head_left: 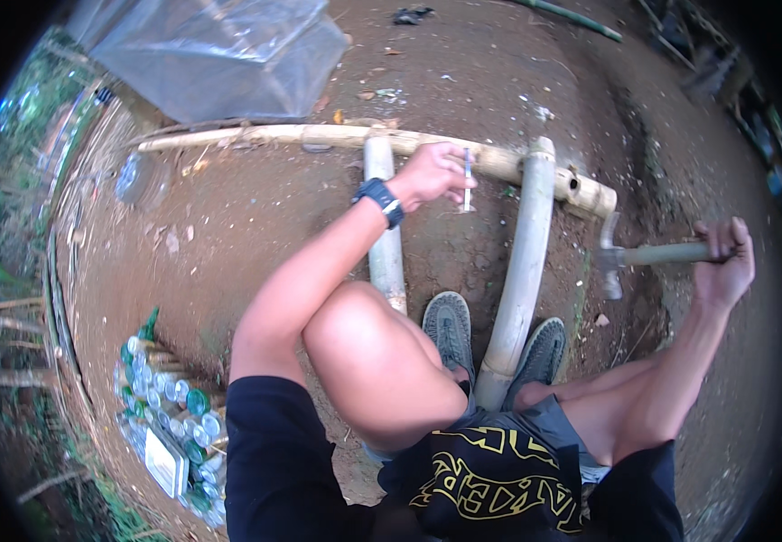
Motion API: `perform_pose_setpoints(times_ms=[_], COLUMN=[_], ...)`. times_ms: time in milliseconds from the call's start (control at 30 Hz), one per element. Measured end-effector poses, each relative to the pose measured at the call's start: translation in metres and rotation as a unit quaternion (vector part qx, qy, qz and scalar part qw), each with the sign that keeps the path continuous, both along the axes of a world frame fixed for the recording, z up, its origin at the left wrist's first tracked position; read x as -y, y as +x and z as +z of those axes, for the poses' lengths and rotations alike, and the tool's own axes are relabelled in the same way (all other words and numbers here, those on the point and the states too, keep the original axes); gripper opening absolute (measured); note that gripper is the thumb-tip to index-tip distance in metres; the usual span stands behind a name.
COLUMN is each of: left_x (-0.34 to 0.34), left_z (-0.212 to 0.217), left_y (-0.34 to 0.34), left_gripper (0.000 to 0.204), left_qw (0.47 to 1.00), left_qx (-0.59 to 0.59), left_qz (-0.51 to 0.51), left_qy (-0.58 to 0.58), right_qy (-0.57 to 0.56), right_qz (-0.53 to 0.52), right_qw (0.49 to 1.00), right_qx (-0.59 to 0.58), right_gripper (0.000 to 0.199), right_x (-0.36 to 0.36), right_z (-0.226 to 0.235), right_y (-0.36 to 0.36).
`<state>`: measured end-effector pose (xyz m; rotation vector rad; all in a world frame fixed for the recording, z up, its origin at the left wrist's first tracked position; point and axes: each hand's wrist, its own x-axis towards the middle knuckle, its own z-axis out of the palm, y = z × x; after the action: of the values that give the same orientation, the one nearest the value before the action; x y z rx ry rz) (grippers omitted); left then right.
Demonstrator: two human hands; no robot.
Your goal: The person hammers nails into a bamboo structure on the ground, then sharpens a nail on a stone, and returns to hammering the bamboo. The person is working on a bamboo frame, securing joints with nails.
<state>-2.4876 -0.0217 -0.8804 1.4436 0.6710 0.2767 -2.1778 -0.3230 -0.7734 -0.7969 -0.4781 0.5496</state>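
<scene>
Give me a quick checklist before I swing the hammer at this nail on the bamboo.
1. Nail upright over the crossing bamboo pole: ok, pinched in the left hand.
2. Hammer gripped: ok, right hand wraps the handle's end.
3. Fingers away from the nail's top: not ok, they hold it near the top.
4. Long pole steadied: ok, it lies between both shoes.
5. Nail tip seated on the bamboo: cannot tell.
</scene>
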Motion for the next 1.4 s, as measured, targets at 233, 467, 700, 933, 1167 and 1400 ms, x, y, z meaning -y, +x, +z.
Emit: perform_pose_setpoints(times_ms=[233,467,700,933,1167,1400], left_x=[0.011,0.032,0.047,0.002,-0.052,-0.002], left_z=[0.015,-0.007,-0.054,-0.057,-0.088,0.138], left_y=[0.039,0.076,0.12,0.144,-0.008,0.085], left_gripper=[0.021,0.018,0.015,0.016,0.036,0.031], left_qw=[0.994,0.994,0.986,0.979,0.936,0.922], left_qx=[0.072,0.092,0.025,0.063,-0.315,-0.374], left_qz=[-0.061,-0.044,-0.109,-0.192,0.149,0.085], left_qy=[-0.064,-0.042,-0.123,-0.001,0.057,-0.057], right_qy=[-0.179,-0.275,-0.213,-0.483,-0.331,-0.114], right_qz=[-0.018,-0.018,0.088,-0.087,-0.118,-0.271], right_qw=[0.968,0.95,0.963,0.838,0.901,0.953], right_qx=[0.174,0.145,0.142,0.238,0.254,0.074], right_gripper=[0.027,0.019,0.03,0.022,0.03,0.036], right_x=[-0.005,-0.025,-0.043,-0.122,-0.124,0.056], right_z=[-0.036,-0.071,-0.077,-0.084,0.008,0.441], right_y=[0.103,0.152,0.134,0.103,0.116,0.143])
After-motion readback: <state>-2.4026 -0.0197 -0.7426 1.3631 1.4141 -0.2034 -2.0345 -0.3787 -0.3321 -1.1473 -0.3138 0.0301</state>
